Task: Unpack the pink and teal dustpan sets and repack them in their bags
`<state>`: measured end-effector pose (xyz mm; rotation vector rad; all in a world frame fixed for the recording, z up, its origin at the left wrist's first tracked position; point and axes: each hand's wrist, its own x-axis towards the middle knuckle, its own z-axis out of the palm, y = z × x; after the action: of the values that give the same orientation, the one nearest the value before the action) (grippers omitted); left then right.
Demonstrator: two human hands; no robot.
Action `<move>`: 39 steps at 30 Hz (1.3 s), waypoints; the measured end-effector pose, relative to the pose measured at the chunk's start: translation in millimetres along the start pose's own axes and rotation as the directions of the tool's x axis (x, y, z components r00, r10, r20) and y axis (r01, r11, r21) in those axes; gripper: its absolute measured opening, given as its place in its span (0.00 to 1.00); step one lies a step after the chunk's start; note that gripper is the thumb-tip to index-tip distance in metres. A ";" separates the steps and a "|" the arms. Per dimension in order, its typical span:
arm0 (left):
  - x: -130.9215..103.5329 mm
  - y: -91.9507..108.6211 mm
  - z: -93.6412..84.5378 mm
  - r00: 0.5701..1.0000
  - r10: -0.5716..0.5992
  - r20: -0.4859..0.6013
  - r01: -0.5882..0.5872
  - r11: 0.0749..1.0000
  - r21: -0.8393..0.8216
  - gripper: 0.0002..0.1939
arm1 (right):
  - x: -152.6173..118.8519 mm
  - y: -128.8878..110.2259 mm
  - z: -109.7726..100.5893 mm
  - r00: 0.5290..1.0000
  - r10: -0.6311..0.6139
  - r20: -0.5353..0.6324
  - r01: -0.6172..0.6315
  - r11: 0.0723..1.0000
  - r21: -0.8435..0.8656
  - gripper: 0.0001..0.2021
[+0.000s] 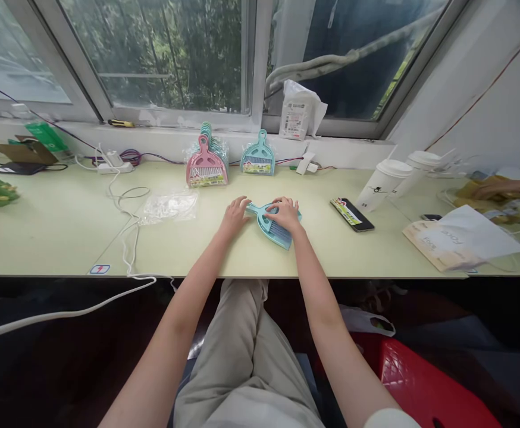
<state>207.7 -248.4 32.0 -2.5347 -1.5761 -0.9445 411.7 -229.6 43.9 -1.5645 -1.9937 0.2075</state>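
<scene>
A small teal dustpan-and-brush set (274,229) lies flat on the pale green table (63,232), handle pointing left. My left hand (234,215) rests on the handle end. My right hand (285,214) presses down on the pan's body, fingers curled over it. Farther back, a stack of packaged pink and teal dustpan sets (206,166) leans against the wall under the window, and one packaged teal set (258,157) stands beside it. An empty clear plastic bag (169,207) lies to the left of my hands.
A phone (351,214) and two white paper cups (385,184) sit right of my hands, then papers (460,241) and another person's hand (505,190) at far right. White cable (128,238) and a power strip (115,167) lie left. A red stool (420,386) stands below.
</scene>
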 end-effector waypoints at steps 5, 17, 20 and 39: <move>2.4 -11.6 8.6 1.000 0.006 0.023 -0.004 0.996 -0.091 0.22 | -1.7 1.3 -7.5 0.988 -0.023 0.150 0.018 0.999 0.032 0.09; 4.3 -6.2 1.0 0.968 0.218 0.122 -0.237 0.956 0.173 0.13 | -1.3 -0.1 -3.8 0.984 -0.065 0.166 0.065 0.998 0.009 0.07; 4.8 -7.3 1.6 0.969 0.193 0.156 -0.223 0.954 0.201 0.13 | -0.9 0.1 -3.4 0.979 -0.089 0.182 0.088 0.996 0.012 0.06; 13.9 9.4 11.7 0.860 -0.301 0.412 0.464 0.127 -0.877 0.20 | 18.5 -8.0 18.9 0.947 0.193 -0.256 -0.008 0.812 0.584 0.11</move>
<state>225.4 -238.0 32.1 -2.7688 -2.2142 -2.6534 392.5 -210.5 38.7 -1.2118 -1.4191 0.5292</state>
